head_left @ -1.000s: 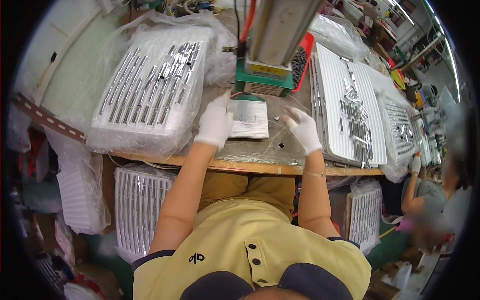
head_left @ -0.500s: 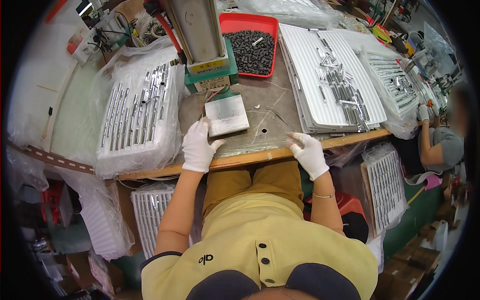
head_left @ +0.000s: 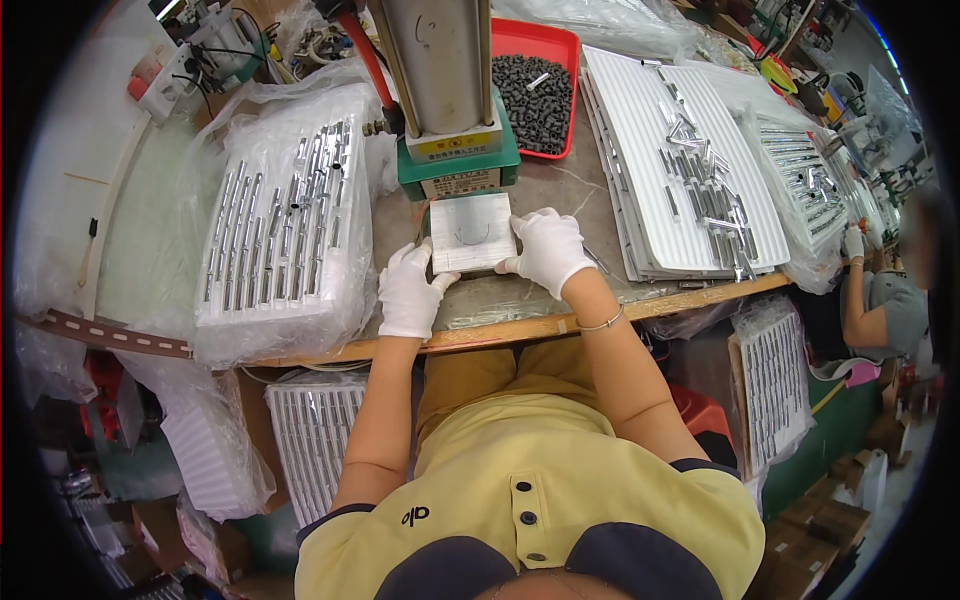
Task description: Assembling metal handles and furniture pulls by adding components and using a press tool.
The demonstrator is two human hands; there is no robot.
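A flat, light metal block (head_left: 472, 235) lies at the foot of a bench press (head_left: 455, 150) with a green head and a grey cylinder. My left hand (head_left: 408, 290), in a white glove, grips the block's left edge, its thumb at the near left corner. On the opposite edge my right hand (head_left: 552, 250), also gloved, has its fingers along the side and its thumb at the near right corner. Part of a thin metal tool (head_left: 596, 262) shows beside my right hand; the rest is hidden.
A red tray (head_left: 570, 100) of small black parts stands behind the press. White ridged trays (head_left: 640, 180) with shiny metal tubes are stacked to the right. Another wrapped tray of tubes (head_left: 280, 220) lies left. A co-worker (head_left: 885, 300) sits at far right.
My right hand has come left from the table's front edge onto the block. The block now sits straighter under the press. The small tube on the table is no longer visible.
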